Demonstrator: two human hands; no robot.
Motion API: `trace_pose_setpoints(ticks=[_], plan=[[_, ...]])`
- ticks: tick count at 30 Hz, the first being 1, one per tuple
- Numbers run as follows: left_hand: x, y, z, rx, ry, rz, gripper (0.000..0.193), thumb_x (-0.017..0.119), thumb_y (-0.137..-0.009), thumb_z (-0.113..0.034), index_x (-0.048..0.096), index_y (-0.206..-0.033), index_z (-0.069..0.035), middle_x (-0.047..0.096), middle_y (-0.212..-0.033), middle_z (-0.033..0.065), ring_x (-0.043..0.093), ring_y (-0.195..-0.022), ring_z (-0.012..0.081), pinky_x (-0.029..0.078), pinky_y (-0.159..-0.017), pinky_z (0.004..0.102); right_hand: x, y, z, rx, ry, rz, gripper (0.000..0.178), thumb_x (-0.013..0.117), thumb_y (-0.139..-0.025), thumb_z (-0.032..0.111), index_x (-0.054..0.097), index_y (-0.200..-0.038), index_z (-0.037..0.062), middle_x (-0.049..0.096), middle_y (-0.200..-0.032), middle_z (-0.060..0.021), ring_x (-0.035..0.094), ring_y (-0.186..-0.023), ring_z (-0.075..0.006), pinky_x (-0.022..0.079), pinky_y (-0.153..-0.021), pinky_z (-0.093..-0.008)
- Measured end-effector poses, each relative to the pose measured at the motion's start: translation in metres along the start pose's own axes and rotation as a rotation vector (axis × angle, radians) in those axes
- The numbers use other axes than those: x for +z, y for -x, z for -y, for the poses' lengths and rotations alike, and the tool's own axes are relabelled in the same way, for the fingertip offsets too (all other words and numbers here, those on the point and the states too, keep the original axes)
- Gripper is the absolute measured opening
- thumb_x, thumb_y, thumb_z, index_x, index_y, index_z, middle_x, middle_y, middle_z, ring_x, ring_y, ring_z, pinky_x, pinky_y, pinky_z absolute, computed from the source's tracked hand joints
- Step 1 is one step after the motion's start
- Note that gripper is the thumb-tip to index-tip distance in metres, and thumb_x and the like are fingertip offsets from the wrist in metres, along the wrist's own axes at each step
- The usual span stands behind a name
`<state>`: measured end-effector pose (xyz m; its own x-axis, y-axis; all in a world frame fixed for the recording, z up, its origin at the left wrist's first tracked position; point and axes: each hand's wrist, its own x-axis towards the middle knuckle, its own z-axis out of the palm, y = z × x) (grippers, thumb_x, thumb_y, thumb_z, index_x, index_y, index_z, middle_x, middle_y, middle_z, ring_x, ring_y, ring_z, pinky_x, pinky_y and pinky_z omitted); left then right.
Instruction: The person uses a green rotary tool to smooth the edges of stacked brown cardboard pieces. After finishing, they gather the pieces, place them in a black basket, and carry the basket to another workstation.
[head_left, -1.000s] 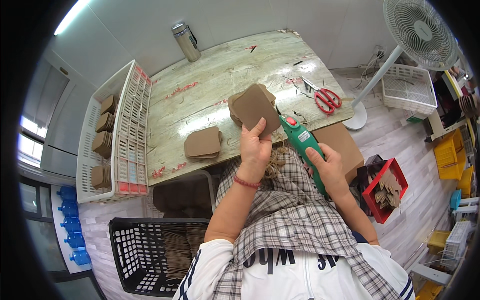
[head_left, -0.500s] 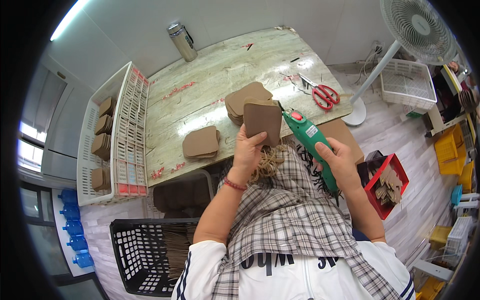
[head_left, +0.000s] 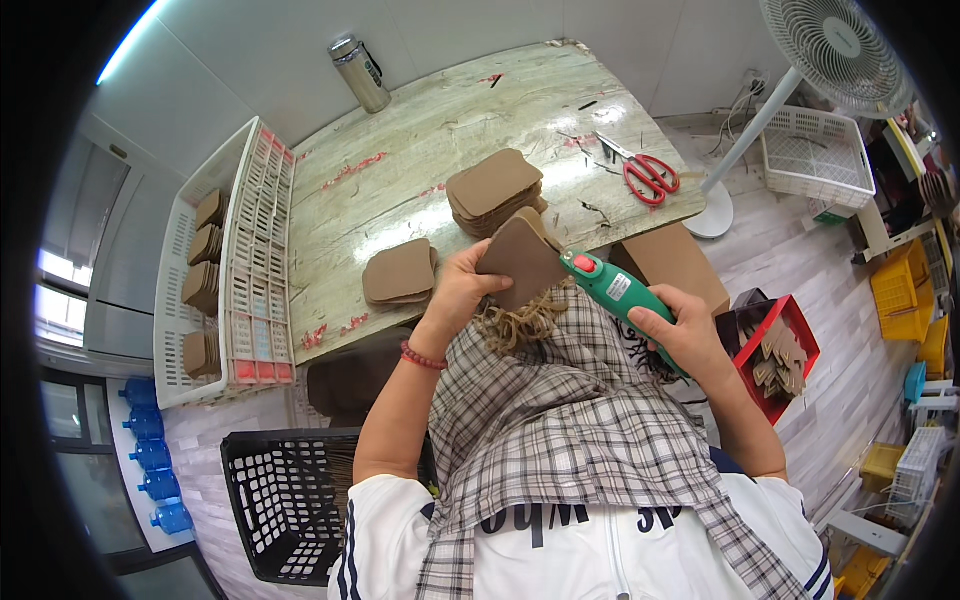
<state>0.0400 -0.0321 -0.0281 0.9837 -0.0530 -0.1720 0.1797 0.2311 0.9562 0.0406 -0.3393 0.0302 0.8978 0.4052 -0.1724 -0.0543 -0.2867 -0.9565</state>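
My left hand (head_left: 462,293) is closed on a flat brown rounded piece (head_left: 520,265), tilted above my lap at the table's front edge. In my right hand (head_left: 683,325) is a green handheld electric cutter (head_left: 622,292) with a red button. Its tip meets the piece's right edge. Curled tan trimmings (head_left: 525,322) lie on my plaid apron beneath the piece. Just beyond it, a tall stack of similar brown pieces (head_left: 494,180) rests on the table (head_left: 390,200). To the left sits a lower stack (head_left: 398,270).
Red-handled scissors (head_left: 652,180) lie at the table's right. A white crate (head_left: 262,300) with brown stacks borders the left side; a black basket (head_left: 275,500) stands below. On my right are a red-edged box (head_left: 770,400) of tan pieces and a fan (head_left: 840,50). A steel flask (head_left: 360,75) stands behind.
The brown piece has turned and come lower, nearer my lap, with my left hand shifting left. The cutter has moved slightly downward along the piece's right edge. Both hands keep their hold.
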Motion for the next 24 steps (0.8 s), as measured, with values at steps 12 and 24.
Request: trace_pose_setpoints(ticks=[12, 24], plan=[[0.001, 0.013, 0.002, -0.083, -0.173, 0.081, 0.041, 0.061, -0.075, 0.011, 0.055, -0.113, -0.003, 0.06, -0.103, -0.0002, 0.057, -0.095, 0.0086, 0.047, -0.082, 0.025, 0.005, -0.005, -0.001, 0.068, -0.026, 0.073, 0.03, 0.063, -0.091, 0.028, 0.063, -0.1, -0.0005, 0.06, -0.074, -0.0016, 0.053, -0.059, -0.0054, 0.044, -0.054, -0.0205], [-0.022, 0.025, -0.017, 0.098, -0.18, -0.176, 0.018, 0.071, -0.076, 0.004, 0.062, -0.091, -0.003, 0.064, -0.08, -0.0001, 0.06, -0.071, 0.0066, 0.049, -0.063, 0.0208, 0.001, -0.004, -0.004, 0.163, -0.069, 0.178, 0.031, 0.062, -0.09, 0.03, 0.063, -0.097, -0.0001, 0.06, -0.075, -0.0022, 0.053, -0.062, -0.0064, 0.045, -0.055, -0.0214]])
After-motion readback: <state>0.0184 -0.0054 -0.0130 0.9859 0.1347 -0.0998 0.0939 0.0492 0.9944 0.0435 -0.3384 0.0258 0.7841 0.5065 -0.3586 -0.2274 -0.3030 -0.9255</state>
